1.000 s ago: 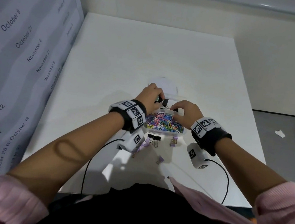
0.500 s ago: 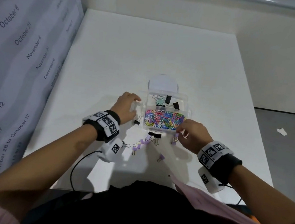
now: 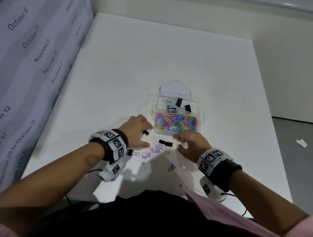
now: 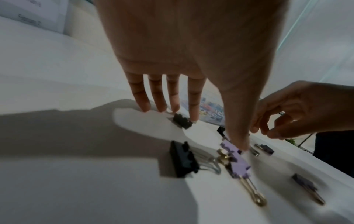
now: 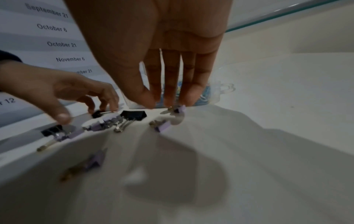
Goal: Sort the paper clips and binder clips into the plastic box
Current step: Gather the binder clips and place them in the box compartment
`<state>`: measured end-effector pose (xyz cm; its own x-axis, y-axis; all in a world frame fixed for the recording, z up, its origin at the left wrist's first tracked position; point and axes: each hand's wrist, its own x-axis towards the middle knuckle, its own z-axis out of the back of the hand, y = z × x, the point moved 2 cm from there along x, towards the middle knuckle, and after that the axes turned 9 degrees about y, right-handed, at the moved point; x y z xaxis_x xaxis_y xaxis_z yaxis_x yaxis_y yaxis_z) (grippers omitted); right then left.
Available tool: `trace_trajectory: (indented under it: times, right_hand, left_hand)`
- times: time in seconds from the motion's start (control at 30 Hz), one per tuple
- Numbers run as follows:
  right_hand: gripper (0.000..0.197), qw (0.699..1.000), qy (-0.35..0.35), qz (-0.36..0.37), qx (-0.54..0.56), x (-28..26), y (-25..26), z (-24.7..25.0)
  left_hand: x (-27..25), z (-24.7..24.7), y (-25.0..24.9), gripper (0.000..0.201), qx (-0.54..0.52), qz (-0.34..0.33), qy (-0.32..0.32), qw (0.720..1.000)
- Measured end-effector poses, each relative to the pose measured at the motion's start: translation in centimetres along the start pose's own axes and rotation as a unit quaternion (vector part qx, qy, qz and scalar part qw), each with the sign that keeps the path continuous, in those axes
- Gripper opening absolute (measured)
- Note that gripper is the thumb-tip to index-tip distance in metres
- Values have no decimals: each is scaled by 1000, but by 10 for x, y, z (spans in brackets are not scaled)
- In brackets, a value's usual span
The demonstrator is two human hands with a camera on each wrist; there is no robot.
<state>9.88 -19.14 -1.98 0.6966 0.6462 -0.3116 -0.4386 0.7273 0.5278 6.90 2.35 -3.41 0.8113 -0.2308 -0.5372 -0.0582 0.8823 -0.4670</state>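
— So what could go wrong from here?

— Mostly the small stuff slipping. My left hand [image 3: 136, 130] has its fingertips [image 4: 193, 115] down on a small black binder clip [image 3: 146, 132] beside the plastic box [image 3: 200, 121], and I judge a pinch that catches only the wire handle would let it swivel and drop onto the desk [image 3: 159, 55]. My thumb also sits right over the purple clips [image 3: 150, 153], so I could drag one along by accident.

— And the other hand?

— My right hand [image 3: 191, 146] hovers at the near wall of the box with thumb and fingers reaching down, loosely spread, tips almost on a purple binder clip [image 5: 179, 108]. It grips nothing yet. If I rush, I may knock that clip under the box edge.

— Is the left one holding its clip?

— Not really; the fingers are fairly straight, touching it, not curled round it.

— Where does everything belong?

— Binder clips go in the far compartment, where a mint one and some black ones [image 3: 179, 102] lie; the coloured paper clips [image 3: 176, 123] fill the near one. Dropping a binder clip short would mix the two.
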Motion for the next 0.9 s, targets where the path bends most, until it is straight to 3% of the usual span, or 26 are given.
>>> trace_trajectory:
  times: [0.13,0.2,0.3,0.43,0.57,0.7,0.8,0.9]
  right_hand:
    - [26,996,40,-45,-63,-6,-6,5]
    - [44,988,95,-90,-87,-10,-14,6]
    - [86,983,138,-111,-51,-16,-20,3]
    - [107,982,161,-91,-23,-15,-12,-3]
    - [111,980,193,-54,-8,-7,2,-18]
    - [114,984,168,-64,19,9,8,-32]
    - [100,987,147,-61,37,15,7,-36]
    - [72,990,125,-54,31,15,6,-36]
  left_hand:
    - [-10,-4,4,69,11,-7,31,999]
    - [-17,-6,8,87,23,-6,40,999]
    - [-27,-4,16,110,42,18,68,997]
    - [-33,-7,21,105,45,54,81,994]
    - [-25,-16,10,83,-19,28,68,997]
    - [-14,-26,-12,66,-75,-3,48,996]
    - [-10,-30,-23,66,-96,-7,31,995]
    - [-12,-31,-29,74,-86,0,35,996]
